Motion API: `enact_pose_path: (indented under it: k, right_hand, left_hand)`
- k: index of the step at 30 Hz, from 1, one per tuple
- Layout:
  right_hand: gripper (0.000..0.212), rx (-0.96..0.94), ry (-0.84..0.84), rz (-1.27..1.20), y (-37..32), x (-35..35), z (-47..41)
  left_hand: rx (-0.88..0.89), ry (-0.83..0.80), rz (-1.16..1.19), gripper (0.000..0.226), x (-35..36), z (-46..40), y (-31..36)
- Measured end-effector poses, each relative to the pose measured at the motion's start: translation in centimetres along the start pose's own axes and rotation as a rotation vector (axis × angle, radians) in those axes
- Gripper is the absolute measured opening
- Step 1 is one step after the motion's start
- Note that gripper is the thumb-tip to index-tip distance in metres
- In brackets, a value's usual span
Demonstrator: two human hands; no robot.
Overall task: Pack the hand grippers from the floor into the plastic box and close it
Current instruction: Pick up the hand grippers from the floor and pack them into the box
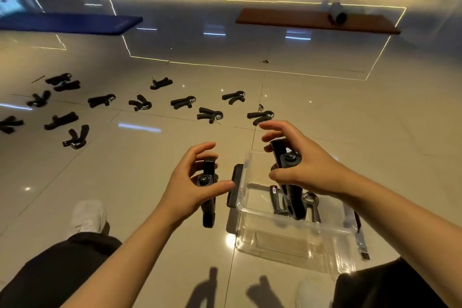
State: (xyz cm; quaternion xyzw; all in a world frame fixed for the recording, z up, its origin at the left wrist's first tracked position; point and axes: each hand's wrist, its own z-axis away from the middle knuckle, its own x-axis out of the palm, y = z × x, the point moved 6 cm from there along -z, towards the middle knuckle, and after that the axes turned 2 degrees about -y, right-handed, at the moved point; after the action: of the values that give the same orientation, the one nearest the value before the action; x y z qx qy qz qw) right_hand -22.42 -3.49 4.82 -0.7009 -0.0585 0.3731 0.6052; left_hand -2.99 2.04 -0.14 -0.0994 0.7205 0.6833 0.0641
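The left hand (192, 182) curls round a black hand gripper (208, 197) just left of the clear plastic box (295, 230). The right hand (300, 160) pinches another gripper (287, 175) over the box, above grippers already inside (310, 204). More lie scattered on the tiled floor (150, 170) beyond (140, 102).

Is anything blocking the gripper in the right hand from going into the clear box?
Nothing visible blocks it. The right hand holds its hand gripper right above the open plastic box, which has no lid on. A few grippers already lie inside at the bottom, with plenty of room left beside them.
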Motion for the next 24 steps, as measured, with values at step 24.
enact_pose_path:
  k: [24]
  right_hand:
    - [0.083, -0.01, 0.022, 0.323, 7.2, -8.1, -2.3]
  left_hand:
    - [0.182, -0.048, -0.45, 0.074, 4.5, -8.4, 1.2]
